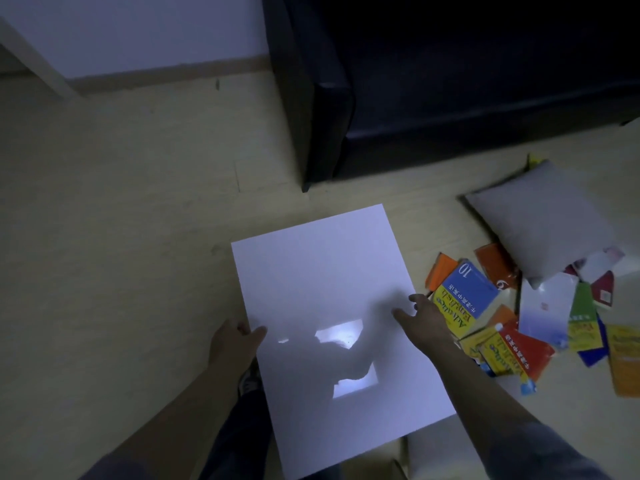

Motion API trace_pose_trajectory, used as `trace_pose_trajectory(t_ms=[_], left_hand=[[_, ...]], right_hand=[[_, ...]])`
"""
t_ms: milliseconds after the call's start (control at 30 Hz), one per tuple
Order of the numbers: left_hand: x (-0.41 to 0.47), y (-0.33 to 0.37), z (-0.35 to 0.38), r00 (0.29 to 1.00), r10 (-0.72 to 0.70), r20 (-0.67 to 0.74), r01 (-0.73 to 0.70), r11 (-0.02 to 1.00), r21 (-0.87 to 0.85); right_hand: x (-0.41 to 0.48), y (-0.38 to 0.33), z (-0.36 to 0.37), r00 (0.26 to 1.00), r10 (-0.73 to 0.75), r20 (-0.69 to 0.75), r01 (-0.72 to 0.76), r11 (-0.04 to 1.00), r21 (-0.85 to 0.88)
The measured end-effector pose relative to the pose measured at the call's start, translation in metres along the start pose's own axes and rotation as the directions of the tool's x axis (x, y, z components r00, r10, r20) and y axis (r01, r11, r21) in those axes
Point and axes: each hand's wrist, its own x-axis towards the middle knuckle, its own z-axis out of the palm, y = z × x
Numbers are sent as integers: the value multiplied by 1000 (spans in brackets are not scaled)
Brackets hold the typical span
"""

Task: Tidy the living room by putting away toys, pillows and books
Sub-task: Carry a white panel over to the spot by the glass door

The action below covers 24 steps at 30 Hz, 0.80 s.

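A large white glossy board (325,292) fills the middle of the view, tilted above the floor. My left hand (235,344) grips its left edge, thumb on top. My right hand (424,317) rests flat on the board's right edge with fingers spread. To the right, several colourful books (467,292) lie scattered on the floor, one blue-and-yellow with "10" on it. A grey pillow (543,220) lies on the floor beyond them, overlapping some books.
A dark sofa (450,81) stands at the back right, its corner close to the board's far edge. A white wall with baseboard (156,69) runs along the back left. Pale wooden floor (121,220) spreads to the left. My shoe (250,379) shows under the board.
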Motion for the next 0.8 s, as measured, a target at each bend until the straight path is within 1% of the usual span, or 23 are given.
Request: trace_pose_trajectory(t_ms=[100,200,267,333,400,500,700,800], left_hand=[[13,-3,4,997,-61,38,62,998,-16],[27,-10,9,992,-82,91,83,997,-8],[35,-14,12,992,-92,92,95,995,-36],[41,-17,15,988,-102,115,112,991,-77],[44,-19,16,989,-75,131,89,991,-99],[63,-39,25,991,-51,120,63,993,-98],[64,-30,27,992,-116,56,120,989,-91],[66,-32,31,990,-137,47,142,981,-131]], right_hand=[[11,-3,8,1000,16,-15,-16,1000,-18],[21,-5,16,999,37,2,-37,999,8],[27,-7,21,999,36,9,-36,999,19],[35,-9,27,999,30,-16,-30,1000,7],[39,-12,26,997,14,-72,-15,1000,-15],[47,-15,26,994,19,-105,-23,999,-40],[63,-6,32,988,31,-150,-48,993,-106],[64,-6,31,992,49,-120,-56,997,-60]])
